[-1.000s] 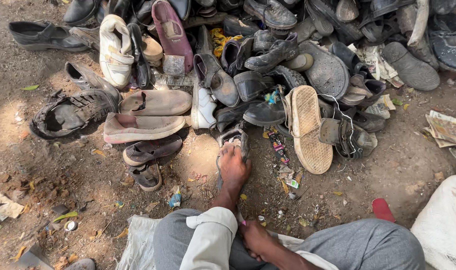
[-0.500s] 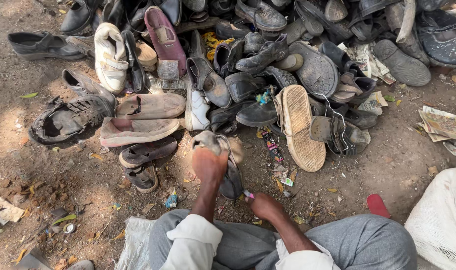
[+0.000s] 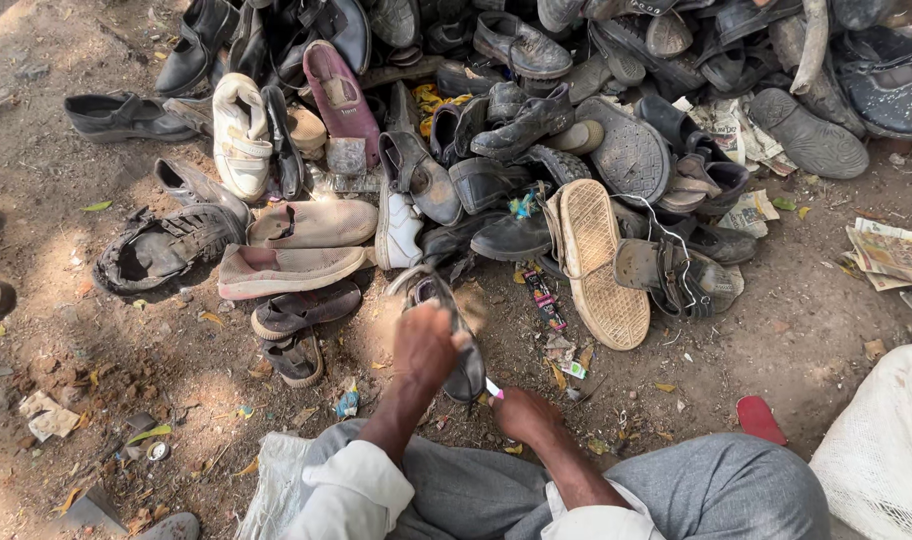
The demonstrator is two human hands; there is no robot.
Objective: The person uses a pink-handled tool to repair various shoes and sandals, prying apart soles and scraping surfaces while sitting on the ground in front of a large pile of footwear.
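dusty bare ground (image 3: 96, 400), shoe heap (image 3: 536, 130) beyond; left hand (image 3: 428, 345) fingers clasp dark sandal (image 3: 454, 335), right hand (image 3: 521, 413) pinches small tube (image 3: 494, 389)

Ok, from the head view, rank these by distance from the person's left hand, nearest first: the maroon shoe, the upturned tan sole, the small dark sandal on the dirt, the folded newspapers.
From the left hand:
1. Small dark sandal, just left of it on the dirt.
2. Upturned tan sole, up and to the right.
3. Maroon shoe, far up in the pile.
4. Folded newspapers, at the right edge.

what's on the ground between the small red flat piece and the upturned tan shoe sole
In the head view, mostly bare dirt lies between the red flat piece and the tan upturned sole, with a few dry yellow leaf scraps scattered on it.
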